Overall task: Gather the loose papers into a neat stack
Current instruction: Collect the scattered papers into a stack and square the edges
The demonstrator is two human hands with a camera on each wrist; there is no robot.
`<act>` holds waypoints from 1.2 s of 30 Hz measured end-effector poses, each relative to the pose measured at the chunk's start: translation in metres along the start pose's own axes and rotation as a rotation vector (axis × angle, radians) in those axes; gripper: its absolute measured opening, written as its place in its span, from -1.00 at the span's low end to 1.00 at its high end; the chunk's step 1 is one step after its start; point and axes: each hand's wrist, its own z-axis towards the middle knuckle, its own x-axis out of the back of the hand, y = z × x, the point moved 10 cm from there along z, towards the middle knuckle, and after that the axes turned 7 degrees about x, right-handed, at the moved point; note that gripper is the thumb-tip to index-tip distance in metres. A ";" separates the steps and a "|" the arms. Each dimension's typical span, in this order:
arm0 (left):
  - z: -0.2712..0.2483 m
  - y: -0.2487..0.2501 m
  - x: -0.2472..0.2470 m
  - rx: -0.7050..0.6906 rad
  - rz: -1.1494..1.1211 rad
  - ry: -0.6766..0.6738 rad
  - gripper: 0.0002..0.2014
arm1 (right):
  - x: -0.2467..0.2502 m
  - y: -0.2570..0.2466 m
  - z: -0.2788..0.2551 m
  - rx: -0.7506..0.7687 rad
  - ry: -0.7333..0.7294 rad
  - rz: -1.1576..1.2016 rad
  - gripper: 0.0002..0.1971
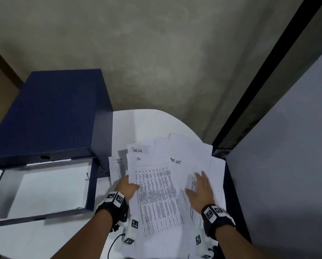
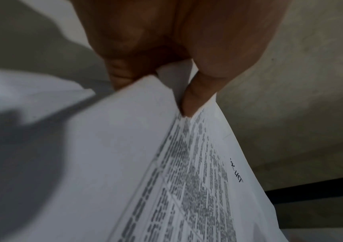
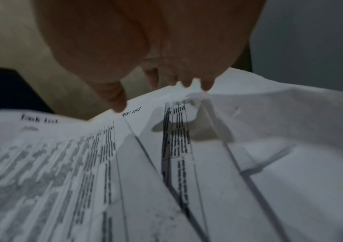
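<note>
Loose papers [image 1: 167, 176] lie fanned in a rough overlapping pile on the right part of a white table [image 1: 141, 118], near its rounded far edge. Top sheet w/ dense printed columns [image 1: 156, 199] sits across the middle, tilted; sheets under it stick out at diff. angles. Handwritten headings visible on several, approx. "Task List" on one.

Left hand [image 1: 127, 188] at left edge of pile. Left wrist view: thumb [image 2: 195, 95] on top of printed sheet [image 2: 187, 180], fingers beneath, pinching the sheets' edge. Edge lifted off the table on that side.

Right hand [image 1: 201, 191] over right side of pile, palm down, fingers straight & spread, not gripping. Right wrist view is blurred: fingertips [image 3: 206, 85] at or just above paper [image 3: 249, 131]; contact can't be confirmed.

Both wrists wear black straps w/ white marker cubes.

Left of pile: dark blue box file [image 1: 50, 116], upright lid part behind, open tray [image 1: 42, 187] in front w/ white sheet inside. Box just beside pile's left edge. Grey wall behind; dark vertical frame + pale panel [image 1: 287, 146] at right.
</note>
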 end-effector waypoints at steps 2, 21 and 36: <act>0.002 0.001 -0.003 0.002 -0.001 -0.049 -0.55 | 0.009 0.016 -0.006 -0.164 0.065 -0.024 -0.16; -0.018 0.001 -0.014 0.093 0.135 0.009 -0.42 | -0.038 -0.028 -0.015 0.044 -0.213 0.100 -0.16; -0.064 0.100 0.025 -0.299 -0.327 -0.110 -0.73 | 0.104 -0.108 -0.005 0.121 0.036 0.716 -0.71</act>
